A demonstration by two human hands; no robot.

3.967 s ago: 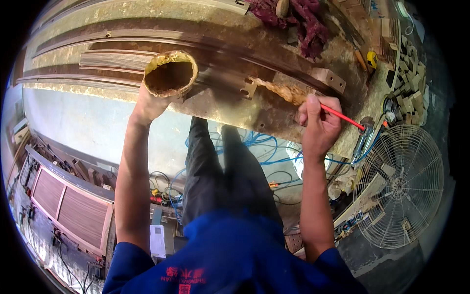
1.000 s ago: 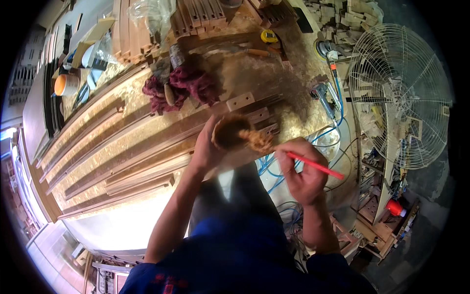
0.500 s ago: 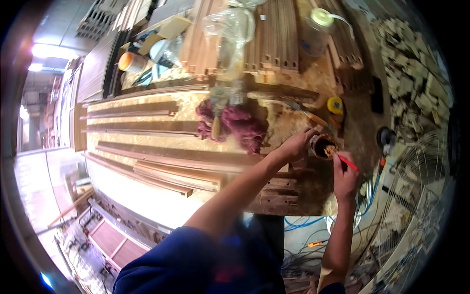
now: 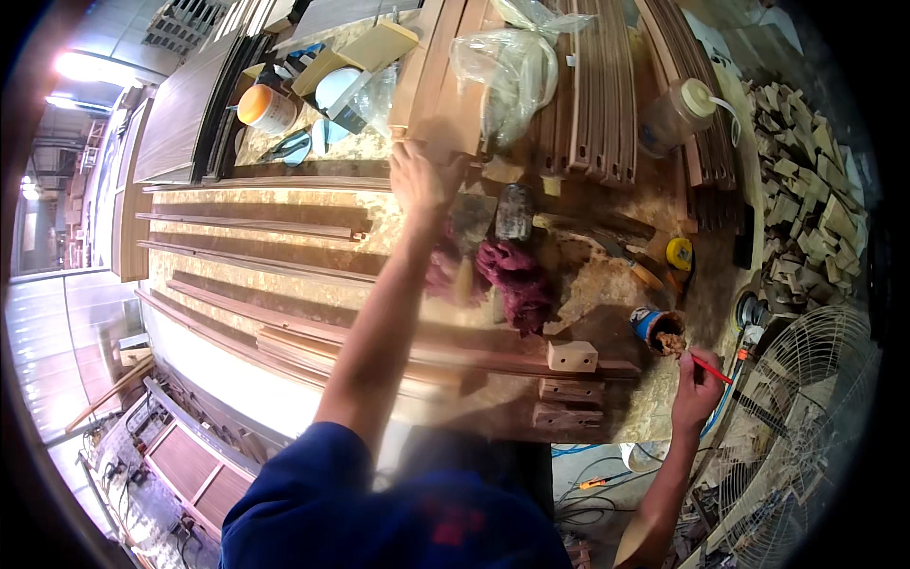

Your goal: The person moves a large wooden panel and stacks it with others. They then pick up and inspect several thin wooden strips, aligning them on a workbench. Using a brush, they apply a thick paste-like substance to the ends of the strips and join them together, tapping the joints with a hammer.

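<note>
My left hand [image 4: 424, 180] reaches forward to the near end of a stack of wooden boards [image 4: 444, 85], its fingers bent against the end of one board. At the right, my right hand [image 4: 697, 391] pinches a thin red stick-like tool [image 4: 711, 367]; I cannot make out its tip. That tip end is close to the mouth of a small blue can [image 4: 646, 322], which lies tilted with lumpy brown filler [image 4: 671, 342] at its opening. Nearer the middle, a crumpled maroon cloth [image 4: 515, 280] lies on the workbench [image 4: 588, 284].
Long wood strips [image 4: 256, 226] lie across the bench at left, and drilled blocks [image 4: 572, 357] near its front edge. A yellow tape measure [image 4: 679, 253], a clear bottle [image 4: 678, 119] and a plastic bag [image 4: 517, 81] stand around. A fan guard [image 4: 791, 427] and wood offcuts [image 4: 806, 194] are at right.
My left hand has let go of the can and moved forward and left to the boards. My right hand still holds the red tool beside the can. The view has shifted.
</note>
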